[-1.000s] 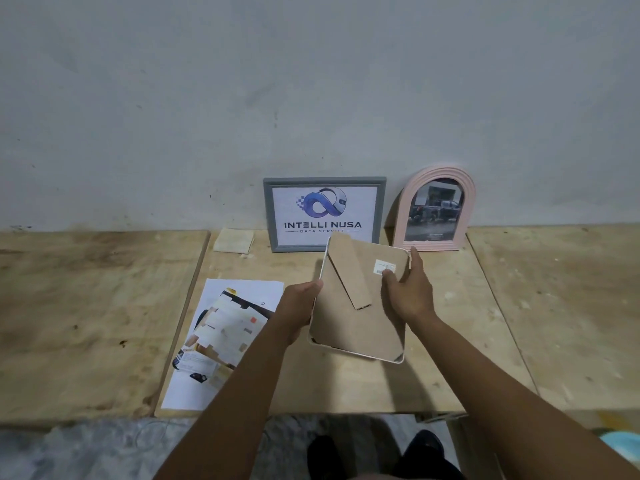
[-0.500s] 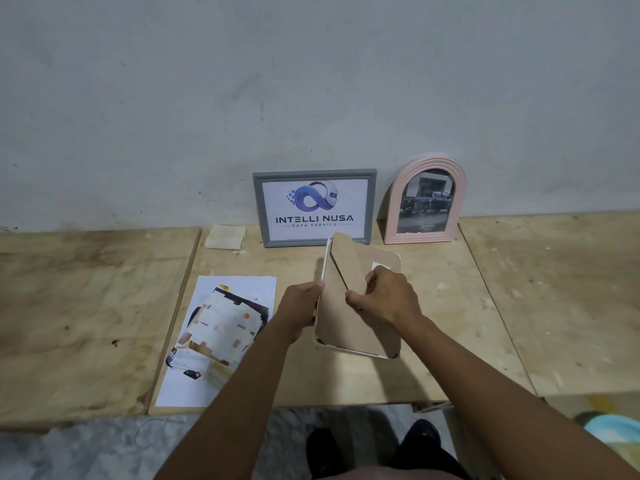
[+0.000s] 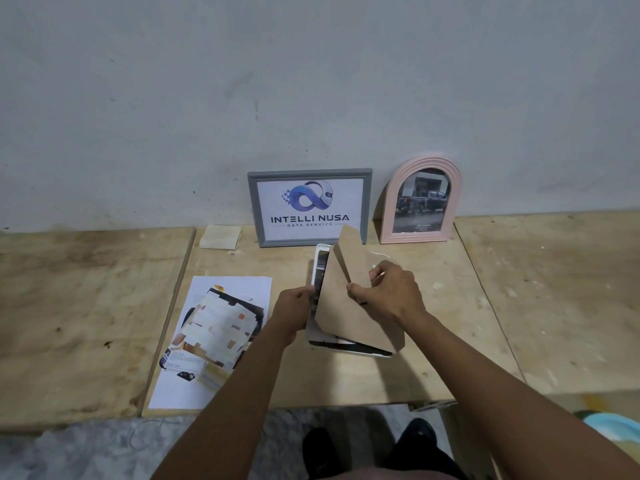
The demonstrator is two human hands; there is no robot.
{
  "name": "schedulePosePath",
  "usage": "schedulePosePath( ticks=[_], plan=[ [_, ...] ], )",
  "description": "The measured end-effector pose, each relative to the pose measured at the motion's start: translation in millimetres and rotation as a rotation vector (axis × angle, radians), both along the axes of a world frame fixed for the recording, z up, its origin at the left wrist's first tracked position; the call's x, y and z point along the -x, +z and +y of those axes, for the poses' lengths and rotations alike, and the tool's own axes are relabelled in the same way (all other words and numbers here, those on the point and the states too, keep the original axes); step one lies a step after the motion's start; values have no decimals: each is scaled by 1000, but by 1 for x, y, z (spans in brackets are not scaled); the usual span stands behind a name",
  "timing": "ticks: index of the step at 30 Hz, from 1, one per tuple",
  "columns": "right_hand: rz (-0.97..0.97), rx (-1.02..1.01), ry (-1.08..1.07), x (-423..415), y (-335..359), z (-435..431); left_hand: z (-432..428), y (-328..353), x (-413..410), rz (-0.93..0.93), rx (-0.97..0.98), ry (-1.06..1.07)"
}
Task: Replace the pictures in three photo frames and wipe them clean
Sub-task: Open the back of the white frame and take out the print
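A printed picture sheet (image 3: pixel 212 341) lies flat on the near left of a plywood table (image 3: pixel 86 306). Farther back, a folded pale cloth (image 3: pixel 221 237) rests near the wall, just left of a grey frame (image 3: pixel 310 207) showing an "Intelli Nusa" logo, which stands against the wall. In the middle, above the table, the left hand (image 3: pixel 294 308) grips the left edge of a white photo frame (image 3: pixel 319 261), held back side toward the camera. The right hand (image 3: pixel 393 292) pinches the fold-out stand of its brown backing board (image 3: pixel 346 323), which tilts away from the frame, uncovering a dark picture beneath. At the far right, a pink arched frame (image 3: pixel 420 202) with a car photo stands against the wall.
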State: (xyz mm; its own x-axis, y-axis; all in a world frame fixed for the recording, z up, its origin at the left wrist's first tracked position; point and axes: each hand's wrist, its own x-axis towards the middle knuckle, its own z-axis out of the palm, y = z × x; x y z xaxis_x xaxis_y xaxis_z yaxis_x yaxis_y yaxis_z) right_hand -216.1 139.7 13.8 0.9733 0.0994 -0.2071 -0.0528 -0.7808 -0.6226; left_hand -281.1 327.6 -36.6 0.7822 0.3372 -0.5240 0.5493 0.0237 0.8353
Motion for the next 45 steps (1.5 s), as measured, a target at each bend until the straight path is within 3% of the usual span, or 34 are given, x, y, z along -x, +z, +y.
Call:
schedulePosePath(
  ticks=[5,13,18,21,24,27,29,32,35,38,42,45],
  plan=[
    [47,112,87,-6,-4,-10,-8,-2,-1,17,14,-86],
    [-54,251,255,-4,-6,-19,-6,7,-6,28,32,-195],
    [-182,387,461,-31,16,-30,7,20,-6,51,-32,-403],
    [-138,502,725,-47,32,-21,11,31,-8,50,-82,-532],
    [76,567,861,-51,45,-7,13,40,-13,30,-144,-702],
    [368,319,774,-53,43,-6,13,42,-19,-16,-302,-834],
    [437,150,710,-54,33,-14,11,43,-23,-81,-398,-830],
    [509,-54,538,-53,19,-27,9,44,-30,-127,-539,-765],
    [567,-208,364,-50,9,-42,20,37,-28,-190,-659,-573],
    [617,-393,166,-49,-5,-56,33,22,-13,-227,-478,-243],
    [656,-593,-93,-40,-24,-65,33,-5,2,40,-374,-241],
    [706,-716,-217,-31,-34,-68,21,-11,13,119,226,109]
  ],
)
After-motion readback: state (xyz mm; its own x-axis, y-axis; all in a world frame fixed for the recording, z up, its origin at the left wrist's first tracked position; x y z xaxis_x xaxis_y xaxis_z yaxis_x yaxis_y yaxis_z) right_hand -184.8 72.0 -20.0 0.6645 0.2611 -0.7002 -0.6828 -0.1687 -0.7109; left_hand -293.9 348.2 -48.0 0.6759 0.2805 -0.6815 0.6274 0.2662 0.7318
